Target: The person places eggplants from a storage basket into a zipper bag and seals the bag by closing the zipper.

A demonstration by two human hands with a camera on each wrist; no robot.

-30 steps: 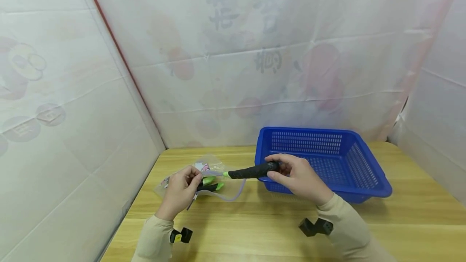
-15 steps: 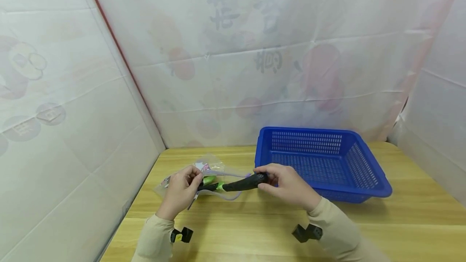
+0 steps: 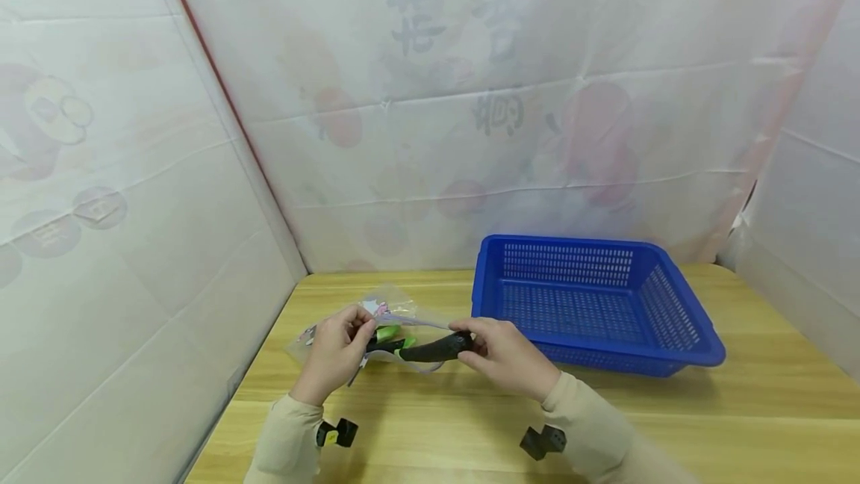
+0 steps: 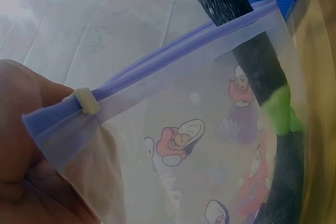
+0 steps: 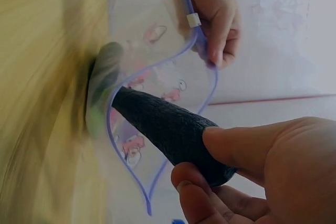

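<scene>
A clear zip bag with a purple slider closure and cartoon prints lies on the table, its mouth spread toward the right. My left hand pinches the bag's edge beside the cream slider. Between the thumb and fingers of my right hand is the thick end of a dark eggplant. Its green stem end is inside the bag, and the thick end sticks out of the mouth. Farther in, other dark eggplants with green tops lie in the bag.
A blue plastic basket with slotted walls stands to the right of the bag, near the back of the wooden table. White printed sheeting rises behind the table and on both sides.
My right hand has moved left and slightly down from beside the basket, carrying the eggplant stem-first into the bag's mouth. The left hand stays at the bag's edge.
</scene>
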